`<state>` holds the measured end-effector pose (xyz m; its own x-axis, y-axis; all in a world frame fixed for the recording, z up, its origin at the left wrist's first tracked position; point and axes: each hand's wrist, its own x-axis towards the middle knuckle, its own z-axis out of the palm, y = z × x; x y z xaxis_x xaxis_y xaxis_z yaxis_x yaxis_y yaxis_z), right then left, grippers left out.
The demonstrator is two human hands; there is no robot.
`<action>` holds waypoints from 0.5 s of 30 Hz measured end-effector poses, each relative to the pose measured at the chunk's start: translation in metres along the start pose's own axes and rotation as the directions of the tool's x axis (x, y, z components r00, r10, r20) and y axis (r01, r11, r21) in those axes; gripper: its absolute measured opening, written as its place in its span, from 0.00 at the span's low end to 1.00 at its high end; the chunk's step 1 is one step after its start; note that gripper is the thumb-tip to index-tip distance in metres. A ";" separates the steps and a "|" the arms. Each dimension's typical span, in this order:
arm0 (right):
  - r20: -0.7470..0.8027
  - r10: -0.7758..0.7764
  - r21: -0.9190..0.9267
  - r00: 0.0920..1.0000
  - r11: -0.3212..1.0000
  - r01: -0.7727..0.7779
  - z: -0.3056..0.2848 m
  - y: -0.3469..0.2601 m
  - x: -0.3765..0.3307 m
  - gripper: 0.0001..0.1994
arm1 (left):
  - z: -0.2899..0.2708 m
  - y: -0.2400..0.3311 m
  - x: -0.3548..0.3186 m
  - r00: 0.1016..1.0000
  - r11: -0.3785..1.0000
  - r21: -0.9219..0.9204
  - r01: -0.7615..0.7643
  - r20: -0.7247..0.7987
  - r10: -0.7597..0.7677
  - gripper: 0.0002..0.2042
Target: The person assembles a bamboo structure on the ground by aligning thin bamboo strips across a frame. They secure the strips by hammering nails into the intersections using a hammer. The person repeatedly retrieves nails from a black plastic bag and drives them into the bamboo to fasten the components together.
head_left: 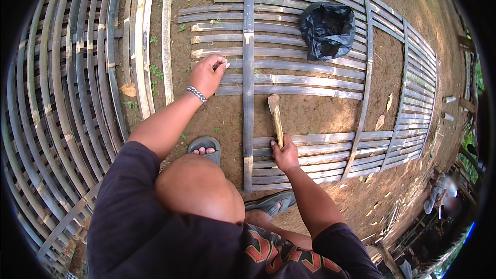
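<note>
My left hand [208,75], with a chain bracelet at the wrist, is raised over the ends of the bamboo slats [294,65]. Its fingertips are pinched together; whatever they hold is too small to make out. In my right hand [285,155] is a hammer [277,121] with a wooden handle, its head pointing away from me over bare soil. The slats lie across a long bamboo crosspiece [248,72] that runs between my two hands. On the far slats rests a crumpled black plastic bag [328,31], its mouth open.
A second bamboo lattice [62,72] fills the left side, with loose bamboo strips [168,36] beside it. My sandalled foot [205,147] is on the soil near the crosspiece. Another person [442,194] appears at the far right, near two pale cylinders [448,108].
</note>
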<state>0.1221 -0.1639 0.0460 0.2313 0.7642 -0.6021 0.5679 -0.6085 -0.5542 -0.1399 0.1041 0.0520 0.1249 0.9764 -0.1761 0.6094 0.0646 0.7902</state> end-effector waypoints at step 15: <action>0.018 0.111 -0.026 0.994 0.994 -0.110 -0.013 -0.034 -0.004 0.16 | 0.004 -0.035 0.050 0.778 0.695 0.379 -0.611 0.125 0.616 0.03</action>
<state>0.1122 -0.1438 0.0749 0.2784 0.6883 -0.6699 0.5590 -0.6833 -0.4697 -0.1520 0.1503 0.0137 0.5701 0.7736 0.2767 0.6436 -0.6299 0.4347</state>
